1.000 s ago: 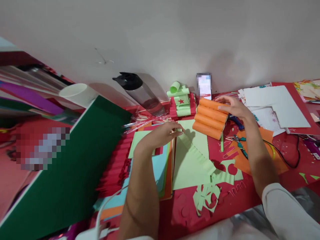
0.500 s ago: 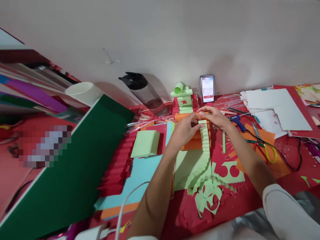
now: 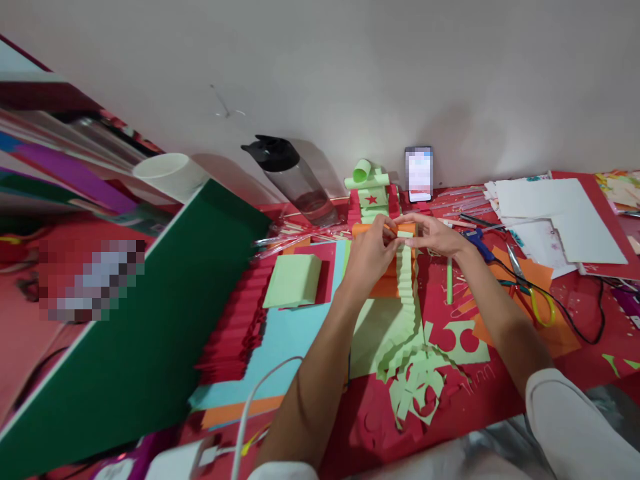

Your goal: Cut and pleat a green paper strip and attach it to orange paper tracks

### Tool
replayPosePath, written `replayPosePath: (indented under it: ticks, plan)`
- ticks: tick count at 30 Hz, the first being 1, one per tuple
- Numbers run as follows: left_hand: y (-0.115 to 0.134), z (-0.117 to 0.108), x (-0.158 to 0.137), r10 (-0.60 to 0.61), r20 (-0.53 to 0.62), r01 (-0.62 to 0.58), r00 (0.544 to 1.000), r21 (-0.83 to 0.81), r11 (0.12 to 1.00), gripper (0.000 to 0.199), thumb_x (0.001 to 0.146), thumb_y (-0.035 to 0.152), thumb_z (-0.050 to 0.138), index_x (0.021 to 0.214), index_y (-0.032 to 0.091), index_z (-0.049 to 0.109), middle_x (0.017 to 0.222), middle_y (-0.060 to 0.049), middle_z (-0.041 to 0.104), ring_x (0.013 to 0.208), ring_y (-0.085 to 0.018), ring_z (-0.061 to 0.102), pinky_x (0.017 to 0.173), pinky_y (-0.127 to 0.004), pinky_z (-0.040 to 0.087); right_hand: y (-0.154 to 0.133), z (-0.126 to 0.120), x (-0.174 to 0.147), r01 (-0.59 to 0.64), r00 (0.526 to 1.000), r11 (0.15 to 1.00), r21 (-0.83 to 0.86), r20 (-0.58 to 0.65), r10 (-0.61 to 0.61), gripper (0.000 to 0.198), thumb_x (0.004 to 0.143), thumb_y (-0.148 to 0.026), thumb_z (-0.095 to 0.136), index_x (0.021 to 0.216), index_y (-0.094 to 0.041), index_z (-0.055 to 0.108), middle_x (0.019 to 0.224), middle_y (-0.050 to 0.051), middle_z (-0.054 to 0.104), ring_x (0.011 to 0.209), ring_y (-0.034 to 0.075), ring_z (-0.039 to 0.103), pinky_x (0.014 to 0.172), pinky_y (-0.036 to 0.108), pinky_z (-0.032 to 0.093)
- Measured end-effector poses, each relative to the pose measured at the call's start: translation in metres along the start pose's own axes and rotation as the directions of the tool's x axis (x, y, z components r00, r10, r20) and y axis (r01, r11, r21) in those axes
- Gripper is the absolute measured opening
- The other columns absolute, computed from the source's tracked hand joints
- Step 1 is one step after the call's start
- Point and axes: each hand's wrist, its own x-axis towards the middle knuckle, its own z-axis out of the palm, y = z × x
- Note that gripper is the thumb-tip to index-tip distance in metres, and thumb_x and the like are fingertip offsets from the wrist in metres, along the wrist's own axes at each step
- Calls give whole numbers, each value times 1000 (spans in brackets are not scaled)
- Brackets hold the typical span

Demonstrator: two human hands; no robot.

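Note:
A pleated light-green paper strip (image 3: 407,287) runs down over an orange paper piece (image 3: 383,288) with a rolled top edge. My left hand (image 3: 373,250) is closed with its fingertips at the strip's upper end. From the other side, my right hand (image 3: 434,237) has its thumb and fingers pinched round the same end and the orange roll. The exact fingertip contact is partly hidden. Below, the strip curls toward a heap of green paper offcuts (image 3: 417,390). Just behind the hands stands a green and red paper model (image 3: 373,198) bearing a red star.
Leftward are a folded green paper (image 3: 294,281), pleated red paper (image 3: 237,327), a green board (image 3: 150,340) and a tilted bottle (image 3: 300,183). Scissors (image 3: 530,293), a blue glue gun (image 3: 479,245) and its cable lie right. A phone (image 3: 419,175) leans on the wall.
Both hands have drawn closer together at the strip's upper end. My right fingers and thumb have closed in there, and the strip hangs a little straighter.

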Motion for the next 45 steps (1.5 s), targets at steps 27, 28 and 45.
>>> replayPosePath:
  ticks: [27,28,45]
  plan:
    - [-5,-47,-8,69,695,160,716,-260,952,40,88,54,60,113,23,61,105,-8,66,70,-15,64,57,-26,52,-48,-50,-27,123,828,992,-25,-549,-116,65,77,-51,76,136,-33,55,127,3,67,114,27,64,88,42,59]
    - [-5,-41,-8,108,715,172,690,-307,936,43,87,54,62,119,24,59,111,-8,65,73,-15,65,57,-26,52,-48,-51,-27,130,827,991,-28,-549,-124,64,77,-51,75,136,-33,55,128,3,67,115,27,63,88,43,59]
    - [-16,-14,-5,315,860,276,401,-441,854,45,68,46,85,97,20,64,81,-1,65,62,-11,50,56,-23,43,-48,-56,-27,75,811,995,-61,-576,-97,64,82,-59,66,140,-34,52,127,3,67,110,24,67,85,38,60]
